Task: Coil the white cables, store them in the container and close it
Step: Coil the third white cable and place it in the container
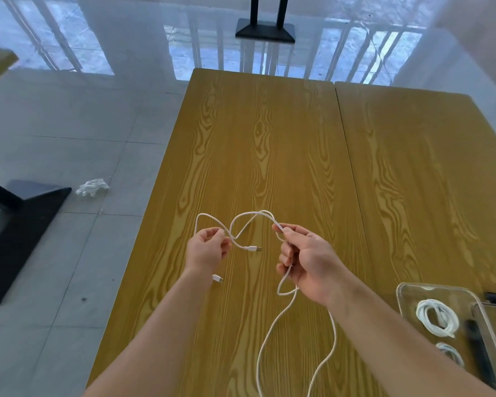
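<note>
White cable [242, 216] is gripped over wooden bench [269, 156] by L hand [208, 249] & R hand [307, 260]; two coils are seen in clear container [407, 293].

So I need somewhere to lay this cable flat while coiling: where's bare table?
Bare wood beyond both hands up to the far edge, and the right tabletop past the seam. Crowded near-right: the clear container holding coiled cables, plus cable slack trailing between the forearms.
</note>
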`<action>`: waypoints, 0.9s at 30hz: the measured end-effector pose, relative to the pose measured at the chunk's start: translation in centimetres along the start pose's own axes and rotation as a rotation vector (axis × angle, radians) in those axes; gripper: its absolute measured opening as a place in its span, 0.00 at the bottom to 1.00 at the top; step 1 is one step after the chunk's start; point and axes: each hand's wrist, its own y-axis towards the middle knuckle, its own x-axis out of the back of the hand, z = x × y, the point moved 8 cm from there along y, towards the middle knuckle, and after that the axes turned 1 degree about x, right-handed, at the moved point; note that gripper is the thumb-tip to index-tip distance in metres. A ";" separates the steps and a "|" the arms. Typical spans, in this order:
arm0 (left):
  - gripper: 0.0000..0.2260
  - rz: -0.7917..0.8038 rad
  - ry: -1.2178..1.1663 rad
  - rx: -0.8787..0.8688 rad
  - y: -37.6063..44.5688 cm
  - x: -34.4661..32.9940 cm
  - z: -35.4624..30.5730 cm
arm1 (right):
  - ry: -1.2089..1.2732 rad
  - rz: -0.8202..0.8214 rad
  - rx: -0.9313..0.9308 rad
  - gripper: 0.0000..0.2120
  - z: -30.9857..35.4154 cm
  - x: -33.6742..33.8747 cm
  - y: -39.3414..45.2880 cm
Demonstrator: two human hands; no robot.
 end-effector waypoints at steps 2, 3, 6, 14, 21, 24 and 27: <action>0.09 0.041 -0.033 -0.051 -1.7 0.4 -0.8 | 0.010 0.025 0.024 0.11 0.6 -0.3 -1.3; 0.11 0.075 -0.041 -0.069 -2.4 0.3 -1.1 | 0.017 0.034 0.030 0.11 0.8 -0.4 -1.7; 0.14 0.191 -0.071 -0.096 -5.0 -0.8 -1.8 | 0.035 0.047 0.048 0.10 1.3 -0.8 -3.3; 0.06 0.159 -0.186 -0.197 -9.7 -1.7 -2.0 | 0.119 0.073 0.101 0.12 2.3 -1.9 -7.7; 0.09 0.185 -0.344 -0.278 -13.0 -2.8 -4.2 | 0.166 0.043 0.157 0.11 2.3 -1.6 -10.9; 0.07 0.260 -0.386 -0.323 -14.7 -2.3 -5.6 | 0.198 0.031 0.201 0.10 2.7 -0.8 -12.2; 0.06 0.323 -0.378 -0.403 -16.2 -1.6 -7.1 | 0.216 0.025 0.245 0.11 3.2 -0.2 -13.2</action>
